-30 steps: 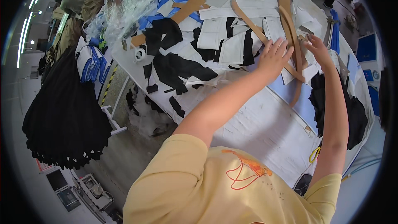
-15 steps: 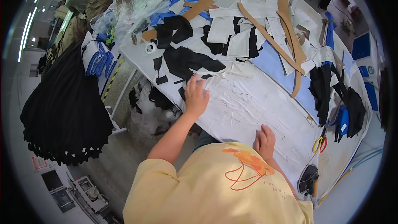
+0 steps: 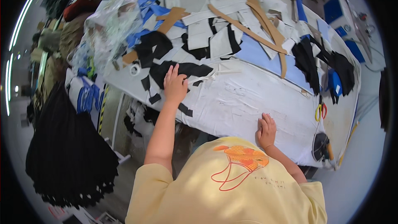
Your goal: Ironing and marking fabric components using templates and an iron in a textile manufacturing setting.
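Pressing flat, fingers spread, the left hand (image 3: pixel 175 85) sits on the black fabric piece (image 3: pixel 179 71); right hand (image 3: pixel 266 130) rests open nearer the white table's (image 3: pixel 248 99) front edge, yellow-handled scissors (image 3: pixel 320 111) beyond it.

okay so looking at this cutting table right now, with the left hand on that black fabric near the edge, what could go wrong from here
1. The left hand presses a black fabric piece close to the table's edge; small black scraps beside it may slide off.
2. Loose white pattern pieces overlap nearby, so dragging the fabric may shift them.
3. The scissors lie near the far edge, and a sweep of the right hand could knock them.
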Demonstrator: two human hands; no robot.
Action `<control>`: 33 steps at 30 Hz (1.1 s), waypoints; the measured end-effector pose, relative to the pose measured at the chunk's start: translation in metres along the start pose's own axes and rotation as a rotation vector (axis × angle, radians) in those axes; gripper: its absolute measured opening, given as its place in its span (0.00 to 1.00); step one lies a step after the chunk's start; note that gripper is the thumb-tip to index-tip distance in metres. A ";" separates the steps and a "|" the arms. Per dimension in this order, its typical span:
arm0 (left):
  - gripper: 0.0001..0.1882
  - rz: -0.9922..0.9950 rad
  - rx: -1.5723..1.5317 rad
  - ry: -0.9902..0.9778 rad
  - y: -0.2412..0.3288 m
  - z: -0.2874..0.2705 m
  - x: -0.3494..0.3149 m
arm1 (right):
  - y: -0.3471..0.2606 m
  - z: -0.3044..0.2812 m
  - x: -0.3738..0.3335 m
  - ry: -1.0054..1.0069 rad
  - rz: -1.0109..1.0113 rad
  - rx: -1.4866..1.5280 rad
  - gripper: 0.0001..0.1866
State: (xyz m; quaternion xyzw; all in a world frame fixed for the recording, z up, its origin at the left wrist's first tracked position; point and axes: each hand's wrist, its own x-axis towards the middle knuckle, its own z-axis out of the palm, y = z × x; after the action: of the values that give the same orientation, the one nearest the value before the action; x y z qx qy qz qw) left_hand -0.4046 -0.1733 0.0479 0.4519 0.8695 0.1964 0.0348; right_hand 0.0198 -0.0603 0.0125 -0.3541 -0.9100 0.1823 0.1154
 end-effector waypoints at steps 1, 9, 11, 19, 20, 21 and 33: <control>0.11 0.029 0.003 -0.063 -0.017 0.004 0.004 | -0.009 0.004 0.000 0.012 0.052 -0.002 0.21; 0.08 -0.171 -0.043 0.336 -0.072 -0.029 0.051 | -0.024 0.009 0.000 0.047 0.174 -0.039 0.24; 0.06 -0.067 0.066 0.335 -0.038 -0.037 0.069 | -0.021 0.009 -0.001 0.049 0.185 -0.051 0.24; 0.22 0.371 -0.277 0.069 0.115 0.053 0.110 | -0.024 0.007 0.002 0.043 0.194 -0.047 0.23; 0.24 0.361 -0.267 0.107 0.126 0.063 0.115 | -0.025 0.008 0.003 0.041 0.194 -0.041 0.23; 0.20 0.329 -0.223 0.188 0.131 0.072 0.121 | -0.026 0.008 0.004 0.040 0.191 -0.033 0.23; 0.10 -0.104 -1.328 -0.169 0.071 -0.037 0.212 | -0.020 0.003 0.001 0.058 0.204 0.000 0.23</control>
State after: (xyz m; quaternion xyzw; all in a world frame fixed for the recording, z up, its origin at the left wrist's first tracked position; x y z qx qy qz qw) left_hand -0.4835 0.0218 0.1335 0.3059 0.5790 0.6517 0.3828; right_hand 0.0058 -0.0737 0.0184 -0.4501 -0.8655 0.1828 0.1225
